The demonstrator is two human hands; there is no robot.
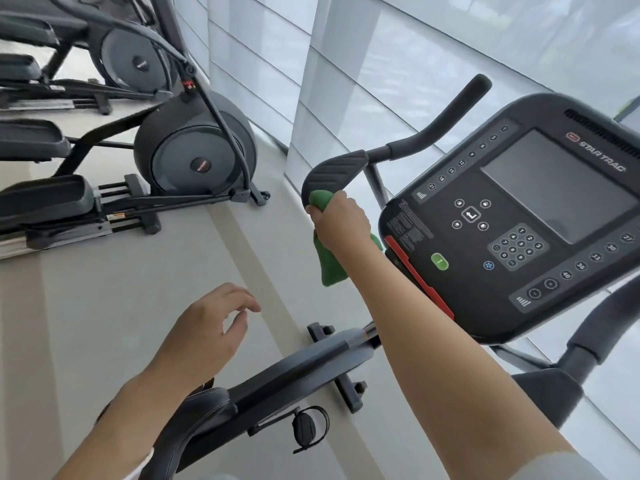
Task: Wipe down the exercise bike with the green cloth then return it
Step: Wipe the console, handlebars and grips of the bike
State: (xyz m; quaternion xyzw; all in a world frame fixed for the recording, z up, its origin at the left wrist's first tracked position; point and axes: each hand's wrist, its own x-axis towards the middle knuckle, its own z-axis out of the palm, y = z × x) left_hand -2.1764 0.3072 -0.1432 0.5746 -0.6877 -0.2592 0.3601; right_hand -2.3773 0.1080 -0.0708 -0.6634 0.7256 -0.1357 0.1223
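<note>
As the right hand (341, 221) grips it, one green cloth (330, 263) against one handlebar pad (334, 174).

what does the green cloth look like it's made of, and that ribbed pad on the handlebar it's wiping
Green cloth: soft fabric, perhaps microfibre; it bunches in the right hand and hangs limp below it, matte. Ribbed pad: seemingly moulded rubber or soft plastic, dark grey, matte, with raised diagonal ridges. The picture cannot settle which.
</note>
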